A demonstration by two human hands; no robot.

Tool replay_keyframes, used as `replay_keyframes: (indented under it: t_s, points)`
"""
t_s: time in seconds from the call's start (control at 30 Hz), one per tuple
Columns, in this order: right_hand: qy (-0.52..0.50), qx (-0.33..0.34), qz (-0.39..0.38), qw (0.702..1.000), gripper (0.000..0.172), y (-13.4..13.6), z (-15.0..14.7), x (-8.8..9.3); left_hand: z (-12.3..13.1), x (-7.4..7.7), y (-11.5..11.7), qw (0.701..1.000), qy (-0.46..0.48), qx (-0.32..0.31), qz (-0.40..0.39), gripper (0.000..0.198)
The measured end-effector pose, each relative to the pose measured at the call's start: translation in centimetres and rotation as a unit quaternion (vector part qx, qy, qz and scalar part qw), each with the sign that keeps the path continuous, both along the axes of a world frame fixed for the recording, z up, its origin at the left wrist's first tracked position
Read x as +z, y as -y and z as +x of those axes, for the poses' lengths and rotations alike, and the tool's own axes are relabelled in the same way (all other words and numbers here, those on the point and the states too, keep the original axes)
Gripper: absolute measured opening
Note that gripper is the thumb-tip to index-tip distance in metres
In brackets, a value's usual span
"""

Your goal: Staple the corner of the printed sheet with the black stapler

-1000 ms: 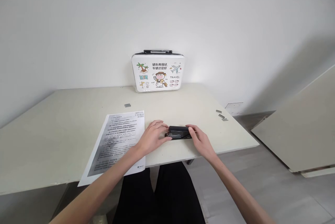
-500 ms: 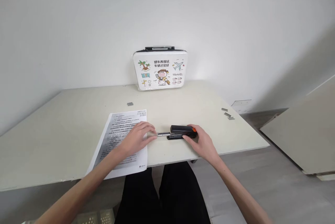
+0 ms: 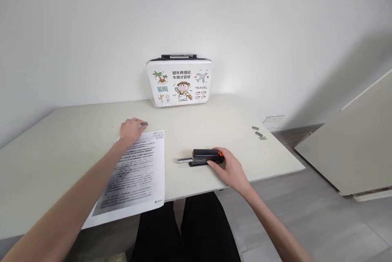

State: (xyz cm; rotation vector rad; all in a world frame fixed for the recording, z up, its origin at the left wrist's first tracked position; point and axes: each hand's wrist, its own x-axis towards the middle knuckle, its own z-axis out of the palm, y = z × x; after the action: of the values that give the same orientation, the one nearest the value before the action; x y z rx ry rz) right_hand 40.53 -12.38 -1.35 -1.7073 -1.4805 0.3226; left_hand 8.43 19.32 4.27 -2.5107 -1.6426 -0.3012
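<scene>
My right hand (image 3: 229,168) grips the rear end of a black stapler (image 3: 205,155), with an orange part showing by the fingers. From the stapler's front a metal staple tray (image 3: 183,160) sticks out to the left. My left hand (image 3: 131,129) is at the upper edge of the printed paper sheets (image 3: 147,180), its thumb and fingertips closed on a small grey strip of staples (image 3: 145,123) on the table. The fingertips partly hide that strip. My left forearm passes over the paper's left side.
A white cartoon-printed case (image 3: 180,84) with a black handle stands against the wall. Several grey staple strips (image 3: 259,134) lie near the table's right edge. The paper overhangs the table's (image 3: 196,121) front edge. A pale panel (image 3: 349,143) stands beyond, on the right.
My left hand has left the staple tray and moved away and leftward to the staple strips behind the paper. My right hand stays on the stapler. The view has shifted slightly right.
</scene>
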Motion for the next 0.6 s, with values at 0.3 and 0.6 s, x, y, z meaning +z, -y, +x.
replay_keyframes:
  t_s: [0.3,0.6]
  points:
    - [-0.006,0.002,-0.001,1.000,0.036,-0.1,-0.1,0.7,0.2,-0.3,0.4,0.998,-0.044,-0.048,0.023,0.035]
    - [0.008,-0.005,0.005,1.000,0.037,-0.3,0.0,0.5,1.1,-0.4,0.5,0.985,-0.124,-0.119,0.029,0.034]
